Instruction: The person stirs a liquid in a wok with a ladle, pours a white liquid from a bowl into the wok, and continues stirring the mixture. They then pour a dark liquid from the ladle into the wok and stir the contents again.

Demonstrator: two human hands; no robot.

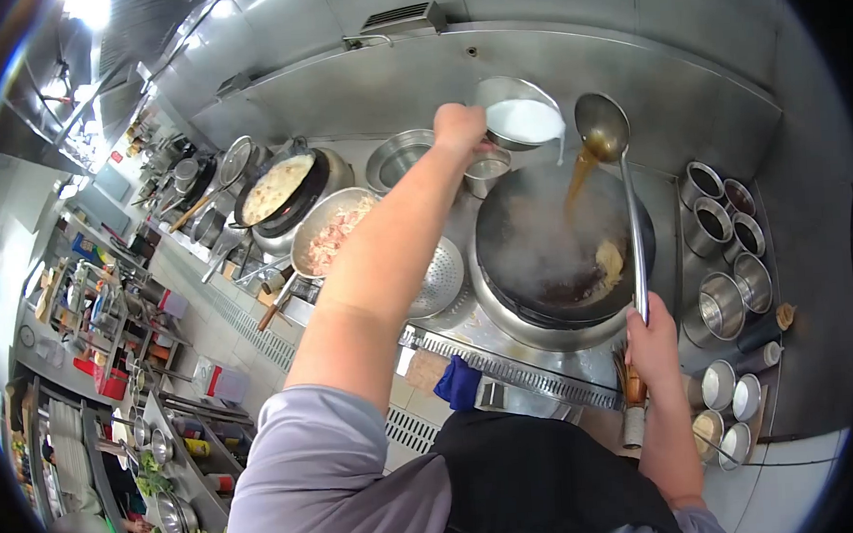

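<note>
left hand (460,127): arm stretched out over the stove, fingers clamped on the rim of a steel bowl (523,121). Bowl tipped toward the wok, white liquid up to the lip, thin white stream running off its right edge

right hand (652,337): fist wrapped round the lower end of the ladle (632,227) handle. Handle near upright, cup raised over the far side of the wok and tilted, brown liquid (581,176) pouring from it down into the wok

bowl and ladle cup just beside each other, can't tell if they touch

wok (542,260): dark, seated in the round burner ring of the steel stove (508,354), steam above it, small pale heap of food (609,259) at its right side in a brown pool

left of the wok, partly under the forearm: perforated strainer (442,280) lying on the stove top. Behind it a small steel pot (487,174) and a wider steel basin (397,157)

further left: pan (333,235) of pink and white chopped food, then a second dark wok (278,185) with pale yellow contents

blue cloth (459,383) on the stove's front edge, near the body

right of the wok: rows of round steel seasoning pots (725,251) on the worktop, the nearer ones (732,395) holding white powders

person wears a grey sleeve (312,466) and dark apron (544,482)

steel backsplash (687,89) behind everything
</note>
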